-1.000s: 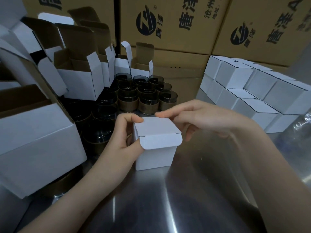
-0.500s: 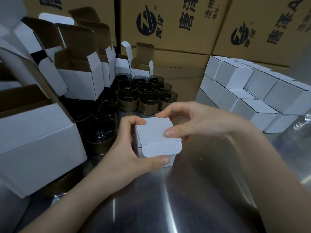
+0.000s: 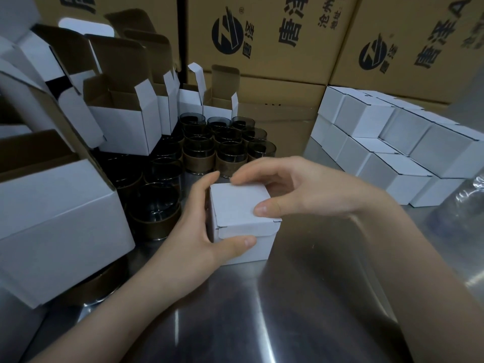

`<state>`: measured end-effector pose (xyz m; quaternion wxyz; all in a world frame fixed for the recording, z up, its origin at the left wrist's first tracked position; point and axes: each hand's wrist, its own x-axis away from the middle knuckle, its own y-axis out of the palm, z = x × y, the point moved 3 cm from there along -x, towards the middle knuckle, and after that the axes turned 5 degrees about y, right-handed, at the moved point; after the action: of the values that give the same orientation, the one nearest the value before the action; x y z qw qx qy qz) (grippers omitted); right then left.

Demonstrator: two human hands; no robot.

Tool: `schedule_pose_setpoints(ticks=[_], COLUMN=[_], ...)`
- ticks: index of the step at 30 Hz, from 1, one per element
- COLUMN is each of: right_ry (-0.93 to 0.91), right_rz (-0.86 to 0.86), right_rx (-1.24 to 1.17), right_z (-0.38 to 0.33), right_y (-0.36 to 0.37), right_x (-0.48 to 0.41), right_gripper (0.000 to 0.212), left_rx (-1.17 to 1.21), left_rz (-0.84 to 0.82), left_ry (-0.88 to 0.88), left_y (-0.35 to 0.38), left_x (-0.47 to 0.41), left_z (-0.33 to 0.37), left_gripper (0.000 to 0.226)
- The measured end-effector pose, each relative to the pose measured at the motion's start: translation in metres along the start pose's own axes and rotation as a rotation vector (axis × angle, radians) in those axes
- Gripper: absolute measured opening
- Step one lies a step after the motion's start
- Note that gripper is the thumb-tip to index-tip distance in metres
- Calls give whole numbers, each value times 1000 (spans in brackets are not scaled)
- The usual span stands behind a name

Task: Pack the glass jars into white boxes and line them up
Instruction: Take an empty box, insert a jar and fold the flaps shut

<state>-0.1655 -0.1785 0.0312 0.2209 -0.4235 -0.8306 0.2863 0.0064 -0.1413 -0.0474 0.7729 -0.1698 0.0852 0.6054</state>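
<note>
A small white box [image 3: 235, 205] stands on the steel table [image 3: 301, 297] in the middle, its lid folded down. My left hand [image 3: 193, 231] grips its left side, thumb across the front flap and fingers behind. My right hand [image 3: 296, 189] holds the lid from above, thumb on top and fingertips at the far edge. Whatever is inside the box is hidden. Several dark glass jars [image 3: 217, 145] with brown bands stand behind and left of the box. Closed white boxes [image 3: 387, 150] are stacked in rows at the right.
Open empty white boxes [image 3: 125, 124] stand at the back left, and a large one [image 3: 57, 218] lies close at the left. Big brown cartons [image 3: 262, 40] wall off the back. Clear plastic [image 3: 471, 195] shows at the right edge.
The lid went from raised to pressed flat on the box. My left thumb moved onto the front flap, and my right thumb came down on the lid's top.
</note>
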Motion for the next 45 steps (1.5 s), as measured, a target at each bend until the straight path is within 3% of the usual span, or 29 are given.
schedule_pose_setpoints(ticks=[2, 7, 25, 38, 42, 45], right_ry=[-17, -5, -93, -105, -88, -63], right_rz=[-37, -84, -53, -57, -76, -79], right_rx=[49, 204, 24, 2, -22, -63], right_z=[-2, 1, 3, 3, 1, 3], right_y=[1, 4, 2, 4, 4, 4], right_x=[1, 3, -3, -4, -3, -2], right_gripper=[45, 71, 43, 44, 67, 54], left_rx=[14, -11, 120, 152, 198, 205], left_rz=[-3, -3, 23, 1, 0, 2], left_ry=[-16, -10, -19, -37, -41, -44], left_y=[0, 0, 0, 2, 2, 3], left_x=[-1, -1, 0, 1, 2, 2], left_z=[-2, -2, -2, 1, 3, 3], left_gripper=[88, 87, 87, 84, 84, 81])
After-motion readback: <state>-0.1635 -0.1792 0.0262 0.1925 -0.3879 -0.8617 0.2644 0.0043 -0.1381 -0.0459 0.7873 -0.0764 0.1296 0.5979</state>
